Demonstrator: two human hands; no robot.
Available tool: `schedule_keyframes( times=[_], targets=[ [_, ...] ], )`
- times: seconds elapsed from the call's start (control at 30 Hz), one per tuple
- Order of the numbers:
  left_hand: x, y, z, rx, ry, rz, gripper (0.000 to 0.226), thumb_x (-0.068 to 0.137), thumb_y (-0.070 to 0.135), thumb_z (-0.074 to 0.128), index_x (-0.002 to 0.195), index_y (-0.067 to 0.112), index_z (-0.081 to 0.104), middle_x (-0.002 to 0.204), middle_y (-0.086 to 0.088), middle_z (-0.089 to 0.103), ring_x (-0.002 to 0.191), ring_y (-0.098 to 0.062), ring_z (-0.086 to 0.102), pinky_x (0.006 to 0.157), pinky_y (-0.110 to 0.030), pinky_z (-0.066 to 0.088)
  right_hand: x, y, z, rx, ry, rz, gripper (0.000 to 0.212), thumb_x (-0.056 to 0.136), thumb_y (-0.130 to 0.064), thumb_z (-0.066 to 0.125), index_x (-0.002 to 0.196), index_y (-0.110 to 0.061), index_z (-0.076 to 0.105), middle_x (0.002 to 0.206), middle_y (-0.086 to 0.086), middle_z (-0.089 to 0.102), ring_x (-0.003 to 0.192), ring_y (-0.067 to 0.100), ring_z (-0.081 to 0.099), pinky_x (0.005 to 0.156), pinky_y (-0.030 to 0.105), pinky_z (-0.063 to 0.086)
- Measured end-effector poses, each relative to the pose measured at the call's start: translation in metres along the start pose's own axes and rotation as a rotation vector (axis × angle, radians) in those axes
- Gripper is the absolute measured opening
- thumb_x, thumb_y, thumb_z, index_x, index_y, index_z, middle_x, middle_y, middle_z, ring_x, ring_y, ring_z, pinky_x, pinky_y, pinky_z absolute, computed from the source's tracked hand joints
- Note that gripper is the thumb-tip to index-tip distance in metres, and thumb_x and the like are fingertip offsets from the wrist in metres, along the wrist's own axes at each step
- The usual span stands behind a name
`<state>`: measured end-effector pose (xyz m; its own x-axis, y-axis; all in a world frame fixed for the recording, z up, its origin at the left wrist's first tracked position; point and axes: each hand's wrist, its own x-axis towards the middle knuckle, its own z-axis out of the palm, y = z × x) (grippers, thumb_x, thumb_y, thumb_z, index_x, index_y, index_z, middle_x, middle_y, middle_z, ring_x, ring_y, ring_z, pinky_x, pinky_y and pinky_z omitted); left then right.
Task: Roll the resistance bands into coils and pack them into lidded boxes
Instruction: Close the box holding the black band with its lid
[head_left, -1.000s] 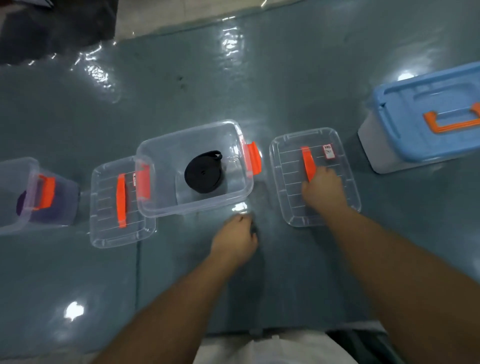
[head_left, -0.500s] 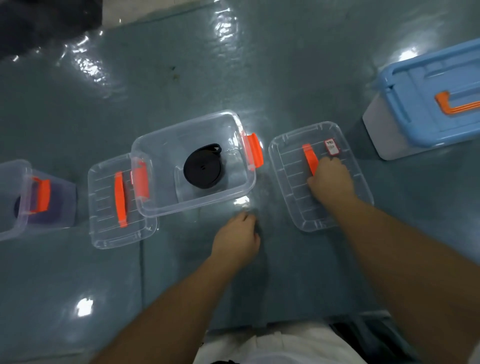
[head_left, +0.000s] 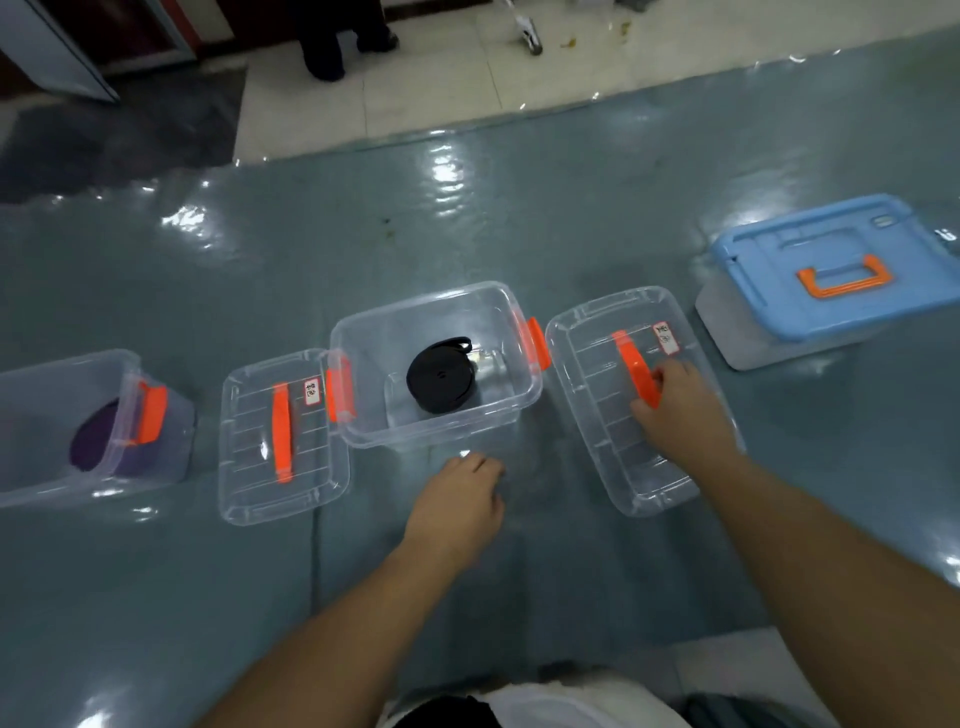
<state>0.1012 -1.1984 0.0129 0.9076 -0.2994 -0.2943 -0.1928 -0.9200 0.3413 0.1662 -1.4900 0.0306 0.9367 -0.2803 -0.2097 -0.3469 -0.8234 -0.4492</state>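
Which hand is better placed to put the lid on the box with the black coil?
The right hand: it already grips the orange handle of the lid beside that box. The left hand rests on the mat, holding nothing.

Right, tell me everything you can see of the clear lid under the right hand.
The clear lid is a see-through, rounded rectangle of what looks like thin plastic, with moulded ribs across its top, an orange handle along its middle and a small white label with unreadable writing near the far edge. It lies flat on the teal mat, right of the open box holding the black coil, close to its orange latch. The right hand grips the handle.
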Motion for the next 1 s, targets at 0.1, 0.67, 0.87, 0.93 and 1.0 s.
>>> schedule_keyframes(
  times=[0.1,0.67,0.87,0.93,1.0],
  targets=[
    [-0.008,-0.017,-0.013,-0.018,0.063,0.01,0.04,0.096,0.022,0.054,0.135,0.024,0.062,0.133,0.003,0.06,0.126,-0.022,0.054,0.105,-0.035,0.045,0.003,-0.032,-0.01,-0.026,0.027,-0.08,0.029,0.087,-0.023,0.07,0.111,-0.009,0.063,0.113,0.018,0.063,0.104,0.04,0.061,0.09,0.048,0.049],
    [-0.008,-0.123,-0.085,-0.269,0.509,-0.268,0.015,0.097,0.017,0.06,0.109,0.013,0.067,0.105,-0.007,0.07,0.097,-0.029,0.062,0.082,-0.043,0.052,0.035,-0.211,0.021,-0.409,-0.197,-0.627,0.035,0.091,-0.03,0.065,0.124,-0.018,0.062,0.123,0.005,0.062,0.111,0.029,0.059,0.091,0.039,0.049],
    [0.006,-0.135,-0.094,-0.398,0.492,-0.375,0.023,0.105,0.04,0.048,0.11,0.022,0.061,0.106,0.003,0.066,0.093,-0.021,0.062,0.08,-0.043,0.055,0.044,-0.234,0.04,-0.495,-0.328,-0.762,0.041,0.091,-0.029,0.065,0.131,-0.022,0.062,0.133,0.003,0.06,0.126,0.029,0.053,0.107,0.044,0.046],
    [0.011,-0.135,-0.096,-0.435,0.477,-0.412,0.034,0.102,0.05,0.045,0.115,0.022,0.061,0.109,0.004,0.066,0.096,-0.019,0.063,0.084,-0.043,0.055,0.044,-0.238,0.047,-0.508,-0.356,-0.791,0.042,0.089,-0.027,0.064,0.131,-0.024,0.062,0.132,0.0,0.059,0.124,0.027,0.053,0.103,0.046,0.048],
    [0.016,-0.136,-0.097,-0.467,0.451,-0.44,0.044,0.096,0.055,0.045,0.121,0.022,0.061,0.11,0.005,0.067,0.096,-0.018,0.065,0.085,-0.043,0.057,0.043,-0.239,0.055,-0.507,-0.356,-0.818,0.042,0.088,-0.027,0.063,0.13,-0.025,0.062,0.13,-0.001,0.06,0.121,0.027,0.054,0.099,0.045,0.049]
  ],
)
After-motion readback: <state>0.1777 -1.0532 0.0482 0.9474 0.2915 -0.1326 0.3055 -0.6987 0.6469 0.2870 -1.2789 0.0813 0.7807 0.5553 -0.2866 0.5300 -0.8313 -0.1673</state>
